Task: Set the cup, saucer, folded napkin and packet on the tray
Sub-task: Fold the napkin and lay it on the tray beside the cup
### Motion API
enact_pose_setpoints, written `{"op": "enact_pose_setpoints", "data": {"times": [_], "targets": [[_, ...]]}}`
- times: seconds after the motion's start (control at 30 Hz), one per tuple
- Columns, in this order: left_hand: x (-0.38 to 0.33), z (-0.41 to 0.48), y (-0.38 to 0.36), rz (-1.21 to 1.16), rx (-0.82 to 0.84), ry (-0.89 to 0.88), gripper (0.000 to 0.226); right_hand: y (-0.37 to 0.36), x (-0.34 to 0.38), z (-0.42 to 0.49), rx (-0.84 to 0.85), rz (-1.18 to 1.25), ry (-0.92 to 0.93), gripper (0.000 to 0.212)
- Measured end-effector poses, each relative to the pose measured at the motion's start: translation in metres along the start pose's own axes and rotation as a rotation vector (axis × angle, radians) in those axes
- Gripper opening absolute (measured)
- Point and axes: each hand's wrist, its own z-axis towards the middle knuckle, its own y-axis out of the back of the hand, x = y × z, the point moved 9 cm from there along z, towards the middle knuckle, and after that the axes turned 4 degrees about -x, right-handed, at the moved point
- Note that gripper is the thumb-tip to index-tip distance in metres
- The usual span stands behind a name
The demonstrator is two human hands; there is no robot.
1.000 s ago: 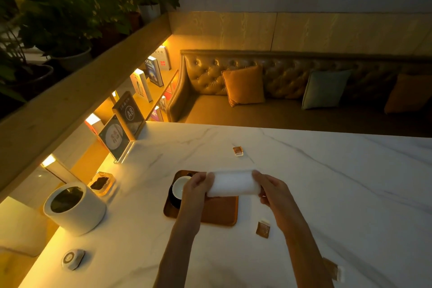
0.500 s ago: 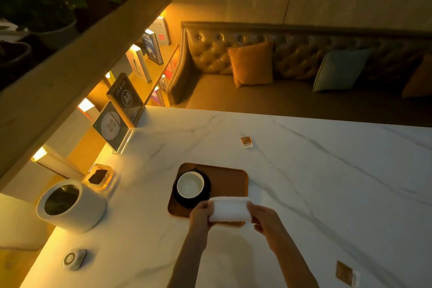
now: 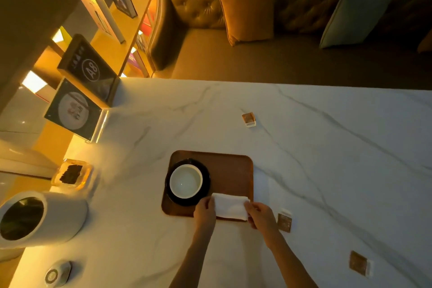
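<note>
On the tray's (image 3: 230, 172) near right corner lies the folded napkin (image 3: 230, 207), pinched at its ends by both hands: the left hand (image 3: 205, 213) grips the left end, the right hand (image 3: 261, 216) the right end. At the tray's left side the cup (image 3: 185, 181) stands on the dark saucer (image 3: 207, 179). Three packets lie on the table (image 3: 327, 159), off the tray: one (image 3: 284, 222) just beside the right hand, one (image 3: 358, 263) near the table's near right edge, one (image 3: 249, 119) toward the far edge.
</note>
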Motion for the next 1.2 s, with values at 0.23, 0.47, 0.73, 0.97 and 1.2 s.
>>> {"op": "enact_pose_setpoints", "data": {"times": [0.23,0.47,0.73,0.97,1.2], "targets": [[0.005,0.015,0.002,0.041,0.022,0.016,0.034,0.002,-0.012,0.018,-0.022,-0.071,-0.009,0.028],[0.003,0.007,0.002,0.135,0.065,-0.024,0.037,0.006,-0.007,0.015,0.033,0.032,-0.018,0.032],[-0.01,-0.005,-0.007,0.228,0.098,-0.111,0.04,0.007,0.001,0.008,0.029,-0.084,0.128,0.038],[-0.016,-0.03,-0.014,0.594,0.01,-0.508,0.054,0.011,0.011,0.002,-0.193,-0.312,0.281,0.033],[0.009,-0.022,-0.037,0.964,0.207,-0.633,0.064,-0.024,0.007,-0.016,-0.105,-0.848,0.664,0.059]]}}
